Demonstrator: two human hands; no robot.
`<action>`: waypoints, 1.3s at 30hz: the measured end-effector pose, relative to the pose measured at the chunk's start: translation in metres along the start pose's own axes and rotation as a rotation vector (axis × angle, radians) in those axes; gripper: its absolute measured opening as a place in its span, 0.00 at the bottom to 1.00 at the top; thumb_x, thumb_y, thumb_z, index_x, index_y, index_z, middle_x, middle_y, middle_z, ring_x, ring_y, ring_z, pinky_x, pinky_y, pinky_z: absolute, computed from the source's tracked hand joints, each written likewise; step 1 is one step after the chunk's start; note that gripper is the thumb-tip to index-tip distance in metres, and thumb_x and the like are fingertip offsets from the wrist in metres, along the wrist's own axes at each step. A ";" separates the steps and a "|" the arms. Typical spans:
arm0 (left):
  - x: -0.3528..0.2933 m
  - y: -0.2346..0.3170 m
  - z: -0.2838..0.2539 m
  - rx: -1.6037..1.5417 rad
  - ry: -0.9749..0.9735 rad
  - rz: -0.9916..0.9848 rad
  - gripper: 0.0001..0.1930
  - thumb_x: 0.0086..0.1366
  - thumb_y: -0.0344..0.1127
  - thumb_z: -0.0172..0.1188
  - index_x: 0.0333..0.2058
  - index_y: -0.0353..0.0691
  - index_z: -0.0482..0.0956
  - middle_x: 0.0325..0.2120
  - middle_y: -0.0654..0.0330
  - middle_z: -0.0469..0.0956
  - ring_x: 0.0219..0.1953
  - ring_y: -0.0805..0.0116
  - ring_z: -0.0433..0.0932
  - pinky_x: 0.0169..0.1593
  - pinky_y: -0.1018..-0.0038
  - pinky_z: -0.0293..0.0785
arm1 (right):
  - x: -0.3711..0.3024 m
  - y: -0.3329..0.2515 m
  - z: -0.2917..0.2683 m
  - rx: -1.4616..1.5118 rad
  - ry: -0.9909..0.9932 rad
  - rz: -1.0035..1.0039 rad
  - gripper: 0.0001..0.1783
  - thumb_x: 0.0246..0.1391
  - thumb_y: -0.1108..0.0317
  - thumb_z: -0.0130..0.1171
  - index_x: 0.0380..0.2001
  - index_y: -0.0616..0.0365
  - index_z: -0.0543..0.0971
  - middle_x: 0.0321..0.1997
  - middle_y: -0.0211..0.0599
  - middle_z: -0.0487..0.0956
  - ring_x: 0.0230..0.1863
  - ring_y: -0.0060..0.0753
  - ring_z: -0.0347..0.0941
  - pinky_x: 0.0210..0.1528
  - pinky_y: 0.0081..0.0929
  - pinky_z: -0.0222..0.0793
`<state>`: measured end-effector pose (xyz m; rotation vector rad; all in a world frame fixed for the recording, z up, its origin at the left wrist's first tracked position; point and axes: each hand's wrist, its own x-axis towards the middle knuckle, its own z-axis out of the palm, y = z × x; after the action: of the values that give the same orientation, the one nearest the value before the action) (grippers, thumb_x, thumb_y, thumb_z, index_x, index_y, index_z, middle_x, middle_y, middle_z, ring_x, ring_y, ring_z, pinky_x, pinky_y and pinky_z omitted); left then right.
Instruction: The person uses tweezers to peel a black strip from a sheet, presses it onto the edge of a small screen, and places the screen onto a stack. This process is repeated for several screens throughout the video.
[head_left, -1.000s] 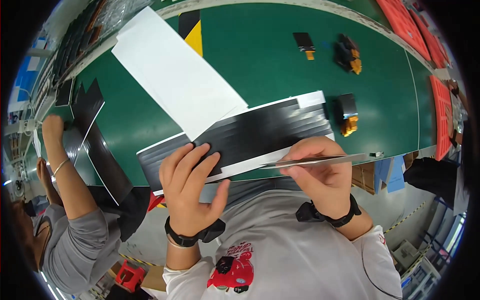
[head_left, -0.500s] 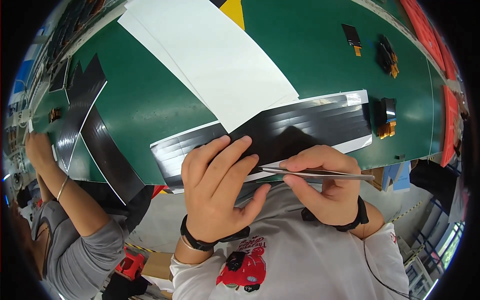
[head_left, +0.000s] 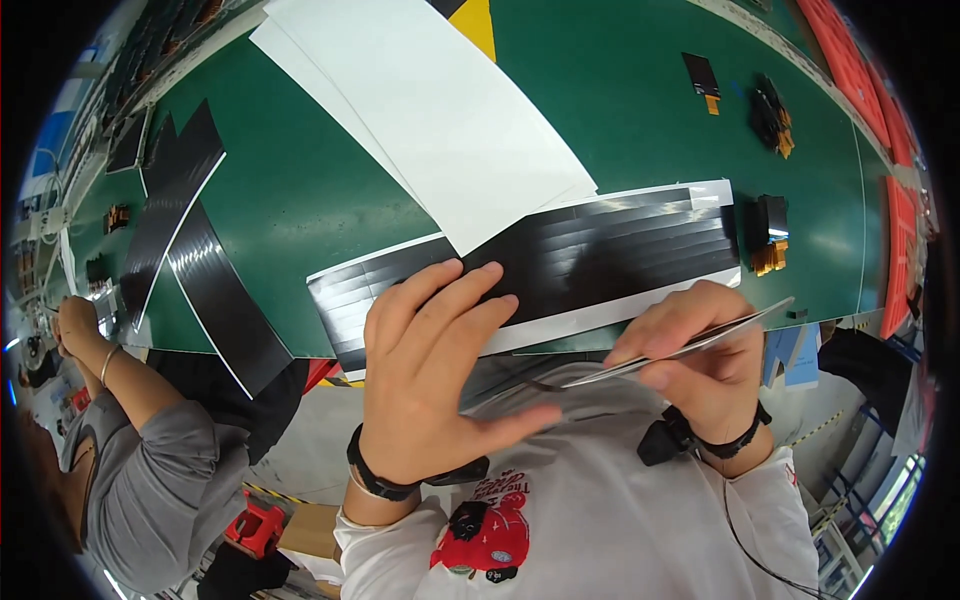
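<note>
Green tabletop (head_left: 630, 110) below, my right hand (head_left: 718, 390), pinching tweezers (head_left: 700, 341), swings clear of the black sheet (head_left: 610, 250), apparently freeing its edge, left hand (head_left: 425, 370) fingers apart.

Green tabletop (head_left: 300, 200), curved by the lens, spans most of upper frame. Center: black strip sheet (head_left: 600, 250) with white margins, near front edge. White sheets (head_left: 440, 110) from top center down, lower corner overlapping it. Upper right: single small dark panel (head_left: 701, 75) with orange tab, panel pile (head_left: 767, 115); second pile (head_left: 771, 225) below. Left: two crossed black strips (head_left: 181, 180). Top: yellow-and-black patch (head_left: 478, 27).
</note>
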<state>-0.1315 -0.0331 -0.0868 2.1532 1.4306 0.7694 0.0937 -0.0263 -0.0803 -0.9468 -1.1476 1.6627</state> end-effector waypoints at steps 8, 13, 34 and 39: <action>0.015 0.019 -0.013 -0.402 -0.073 0.077 0.11 0.41 0.33 0.63 0.27 0.39 0.78 0.42 0.54 0.75 0.47 0.54 0.66 0.51 0.64 0.60 | -0.012 -0.022 -0.019 0.085 0.149 -0.054 0.12 0.42 0.76 0.64 0.28 0.59 0.70 0.25 0.42 0.77 0.29 0.36 0.76 0.34 0.28 0.73; 0.030 0.040 0.014 -0.557 0.014 0.016 0.05 0.43 0.27 0.60 0.22 0.40 0.76 0.39 0.55 0.75 0.44 0.58 0.66 0.49 0.66 0.60 | -0.021 -0.029 -0.045 0.106 0.196 -0.113 0.11 0.43 0.75 0.63 0.28 0.59 0.70 0.25 0.42 0.77 0.28 0.35 0.76 0.34 0.27 0.73; 0.099 0.109 0.121 -0.494 0.079 -0.198 0.06 0.40 0.25 0.62 0.21 0.41 0.76 0.18 0.65 0.64 0.27 0.69 0.58 0.33 0.75 0.51 | -0.003 -0.056 -0.172 0.055 0.340 0.042 0.09 0.45 0.73 0.57 0.29 0.58 0.67 0.24 0.38 0.75 0.24 0.30 0.74 0.31 0.23 0.72; 0.107 0.104 0.126 -0.429 0.098 -0.230 0.07 0.38 0.27 0.64 0.20 0.42 0.78 0.18 0.65 0.63 0.25 0.69 0.59 0.32 0.75 0.50 | 0.011 -0.052 -0.184 0.014 0.285 0.097 0.09 0.45 0.73 0.57 0.29 0.57 0.67 0.23 0.37 0.75 0.23 0.28 0.73 0.32 0.25 0.73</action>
<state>0.0556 0.0215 -0.0934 1.6190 1.3800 0.9992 0.2712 0.0456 -0.0844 -1.2024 -0.9094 1.5488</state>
